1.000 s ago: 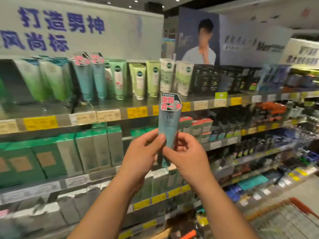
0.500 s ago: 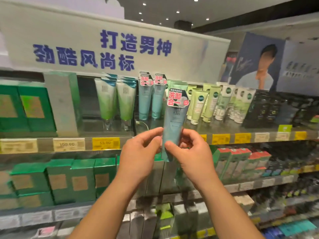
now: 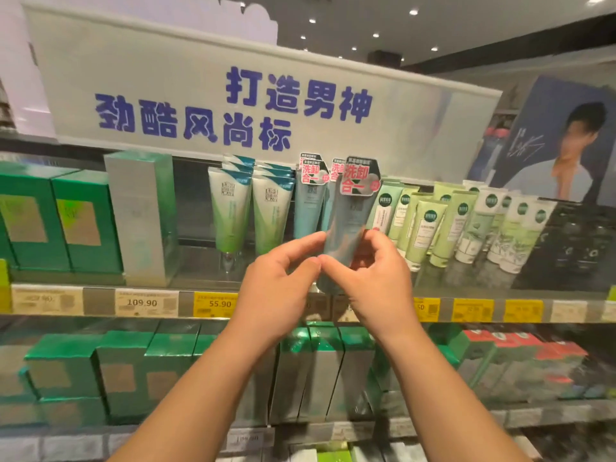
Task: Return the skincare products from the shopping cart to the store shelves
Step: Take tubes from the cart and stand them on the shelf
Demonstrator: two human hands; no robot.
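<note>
We face a store shelf (image 3: 300, 306) under a white header sign (image 3: 233, 105) with blue Chinese lettering, its front edge lined with yellow and white price tags (image 3: 218, 303). Our left hand (image 3: 276, 291) and right hand (image 3: 376, 281) hold a teal cleanser tube (image 3: 350, 225) upright just above the top shelf's front edge; thumbs and forefingers pinch its lower part from both sides, and the other fingers curl behind, mostly hidden. The tube's cap end is covered by our hands. It stands in front of two matching teal tubes (image 3: 308, 208) with the same red-lettered tags, partly blocking the right one. White-green tubes (image 3: 230, 211) stand to the left and pale green tubes (image 3: 426, 228) to the right. Green boxes (image 3: 60, 221) at the left end are blurred; the dark products (image 3: 573, 248) at the right end are hard to make out.
</note>
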